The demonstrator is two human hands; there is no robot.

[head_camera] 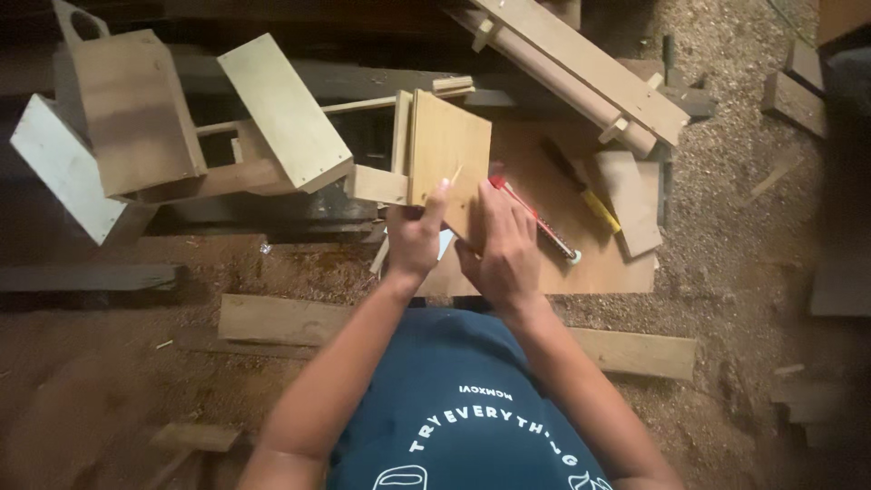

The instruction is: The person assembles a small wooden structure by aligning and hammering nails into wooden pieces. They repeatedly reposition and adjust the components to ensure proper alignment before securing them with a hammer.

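I see my left hand (415,238) pinching a thin pale wooden sliver (456,174) against the upright tan plywood panel (449,145), right hand (504,249) gripping its near right edge

Both hands (463,240) grip a plywood panel (447,150), perhaps pinching.

Woodworking shop, sawdust floor (744,227), scattered wooden boards (281,319), offcuts (794,100)

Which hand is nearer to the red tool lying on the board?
Right. The right hand lies just beside the red tool, nearly touching it; the left hand is farther, on the other side of the wooden panel.
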